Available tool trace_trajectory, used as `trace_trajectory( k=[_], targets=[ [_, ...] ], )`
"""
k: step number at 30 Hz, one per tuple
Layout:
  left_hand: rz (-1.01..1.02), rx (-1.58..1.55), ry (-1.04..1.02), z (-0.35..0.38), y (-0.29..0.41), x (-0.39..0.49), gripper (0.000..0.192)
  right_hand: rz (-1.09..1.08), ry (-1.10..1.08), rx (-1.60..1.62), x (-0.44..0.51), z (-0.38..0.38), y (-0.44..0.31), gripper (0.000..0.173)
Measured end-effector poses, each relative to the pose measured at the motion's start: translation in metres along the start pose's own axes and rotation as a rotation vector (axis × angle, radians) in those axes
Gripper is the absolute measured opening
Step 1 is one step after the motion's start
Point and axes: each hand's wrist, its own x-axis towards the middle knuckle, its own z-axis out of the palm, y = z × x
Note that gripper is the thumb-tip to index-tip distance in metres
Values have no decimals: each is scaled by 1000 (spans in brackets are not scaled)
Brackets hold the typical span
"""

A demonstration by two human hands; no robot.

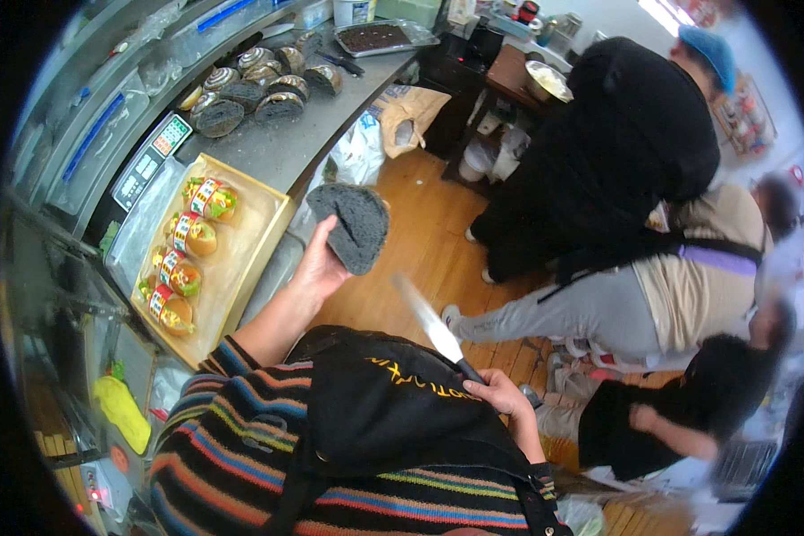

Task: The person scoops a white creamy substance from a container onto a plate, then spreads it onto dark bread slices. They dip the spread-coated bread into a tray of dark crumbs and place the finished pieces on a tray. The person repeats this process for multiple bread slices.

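Observation:
My left hand [325,268] grips a dark grey bread half [355,224], held up over the floor. Its cut face shows, and a dark slit runs across the crumb. Low at my right side, my right hand [506,392] is closed around the black handle of a metal spreading spatula [435,331]. The blade points up and left, blurred towards its tip, apart from the bread. More dark bread halves [278,107], some cut face out and some showing swirled crusts, lie on the steel counter [261,154].
Several wrapped sandwiches [187,234] sit in a paper-lined wooden tray [258,268] at left, beside a digital scale [151,164]. A knife [342,63] and a tray of dark crumbs [375,37] lie farther back. Co-workers [616,161] stand close on the right.

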Motion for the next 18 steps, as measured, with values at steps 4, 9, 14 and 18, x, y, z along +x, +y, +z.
trace_trajectory(
  k=[4, 9, 14, 18],
  targets=[
    [31, 22, 84, 18, 24, 72, 57, 36, -105, -23, 72, -55, -64, 21],
    [74, 6, 124, 40, 63, 168, 64, -129, 21, -81, 181, -146, -153, 20],
    [88, 60, 48, 89, 98, 270, 56, -315, 452, -456, 284, -225, -226, 26],
    [88, 25, 28, 114, 100, 355, 55, -340, 528, -304, 328, -272, -286, 34]
  ],
)
